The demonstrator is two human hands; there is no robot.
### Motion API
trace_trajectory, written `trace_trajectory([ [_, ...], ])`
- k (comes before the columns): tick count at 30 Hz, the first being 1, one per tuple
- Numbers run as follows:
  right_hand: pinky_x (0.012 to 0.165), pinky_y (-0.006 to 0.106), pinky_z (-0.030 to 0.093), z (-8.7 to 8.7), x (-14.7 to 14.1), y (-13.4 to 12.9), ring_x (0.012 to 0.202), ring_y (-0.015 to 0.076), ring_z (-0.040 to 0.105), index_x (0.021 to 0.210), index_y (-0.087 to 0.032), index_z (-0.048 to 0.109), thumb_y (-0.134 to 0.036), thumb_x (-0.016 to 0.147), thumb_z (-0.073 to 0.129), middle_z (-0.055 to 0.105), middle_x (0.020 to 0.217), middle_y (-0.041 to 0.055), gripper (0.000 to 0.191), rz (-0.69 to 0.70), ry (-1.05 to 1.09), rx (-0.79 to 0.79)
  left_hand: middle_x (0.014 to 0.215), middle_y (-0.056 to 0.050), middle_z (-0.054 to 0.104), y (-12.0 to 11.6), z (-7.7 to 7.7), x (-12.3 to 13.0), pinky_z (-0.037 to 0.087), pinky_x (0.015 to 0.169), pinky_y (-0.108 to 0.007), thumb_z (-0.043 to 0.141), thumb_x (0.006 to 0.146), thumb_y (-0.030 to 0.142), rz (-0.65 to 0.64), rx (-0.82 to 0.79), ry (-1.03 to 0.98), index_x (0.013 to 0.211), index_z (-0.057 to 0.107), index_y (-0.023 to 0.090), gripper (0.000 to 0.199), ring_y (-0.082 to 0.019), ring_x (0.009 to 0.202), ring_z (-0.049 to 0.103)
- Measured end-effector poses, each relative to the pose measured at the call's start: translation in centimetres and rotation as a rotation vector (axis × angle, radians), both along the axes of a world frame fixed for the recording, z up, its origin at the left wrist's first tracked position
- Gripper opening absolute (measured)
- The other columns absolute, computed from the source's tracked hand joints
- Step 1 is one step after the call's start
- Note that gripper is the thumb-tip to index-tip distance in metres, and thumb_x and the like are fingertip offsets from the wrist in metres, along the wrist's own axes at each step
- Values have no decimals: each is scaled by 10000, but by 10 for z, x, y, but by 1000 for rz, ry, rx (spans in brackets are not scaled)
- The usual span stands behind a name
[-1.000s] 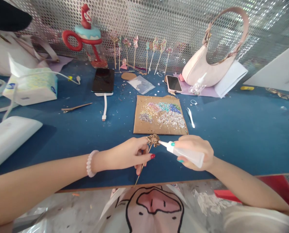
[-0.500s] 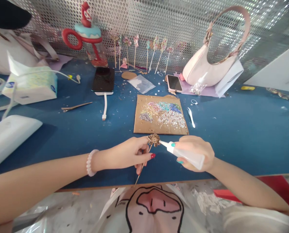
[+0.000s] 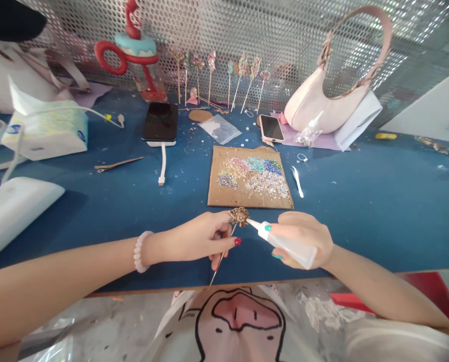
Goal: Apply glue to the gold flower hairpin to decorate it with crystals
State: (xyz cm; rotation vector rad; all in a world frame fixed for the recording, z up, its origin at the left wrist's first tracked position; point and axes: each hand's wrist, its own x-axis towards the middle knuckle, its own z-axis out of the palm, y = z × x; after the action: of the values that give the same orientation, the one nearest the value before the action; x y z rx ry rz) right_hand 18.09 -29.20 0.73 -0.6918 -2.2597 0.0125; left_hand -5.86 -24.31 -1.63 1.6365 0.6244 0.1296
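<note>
My left hand (image 3: 205, 237) is closed on a thin hairpin stick (image 3: 219, 262), which slants down past the table's front edge. At its top is a gold-brown flower ornament (image 3: 240, 216), beside my left fingertips. My right hand (image 3: 305, 237) squeezes a white glue bottle (image 3: 292, 249) between its fingers. The bottle's narrow nozzle points left, its tip at the right side of the flower. Just behind, a cardboard piece (image 3: 216, 198) lies flat, bearing small heaps of pink, turquoise, blue, silver and clear beads.
White tweezers (image 3: 297, 182) lie right of the cardboard. Farther back are a black phone (image 3: 160, 122), a pink-edged phone (image 3: 271, 128), a plastic bag (image 3: 220, 129), a handbag (image 3: 310, 103), a red-handled cup (image 3: 145, 60) and several upright decorated sticks. A tissue pack (image 3: 47, 133) stands left.
The glue bottle and my right fingers have shifted very slightly, with the nozzle tip still at the flower. My left hand holds the stick in the same place.
</note>
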Motion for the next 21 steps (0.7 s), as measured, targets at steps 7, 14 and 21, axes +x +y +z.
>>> trace_trajectory([
  [7, 465, 264, 427, -1, -1, 1, 482, 129, 435, 1104, -170, 548, -253, 872, 535, 513, 578, -17, 247, 58, 2, 31, 635, 48, 586, -1, 2, 0, 463, 413, -150, 487, 929, 361, -4, -21, -2, 784, 377, 196, 246, -102, 457, 644],
  [14, 460, 264, 423, -2, -1, 1, 474, 128, 433, 1078, -148, 558, -265, 876, 534, 510, 564, -15, 234, 64, 4, 52, 642, 69, 572, -1, 4, 0, 486, 426, -164, 490, 926, 353, -11, -17, -17, 788, 371, 202, 236, -97, 459, 641],
  [21, 465, 262, 442, 0, -1, 1, 471, 128, 449, 1076, -164, 557, -251, 870, 530, 525, 557, -22, 226, 29, -12, 75, 653, 71, 581, 0, 3, 0, 463, 418, -164, 489, 926, 343, -11, 5, -15, 800, 368, 205, 222, -102, 464, 647],
])
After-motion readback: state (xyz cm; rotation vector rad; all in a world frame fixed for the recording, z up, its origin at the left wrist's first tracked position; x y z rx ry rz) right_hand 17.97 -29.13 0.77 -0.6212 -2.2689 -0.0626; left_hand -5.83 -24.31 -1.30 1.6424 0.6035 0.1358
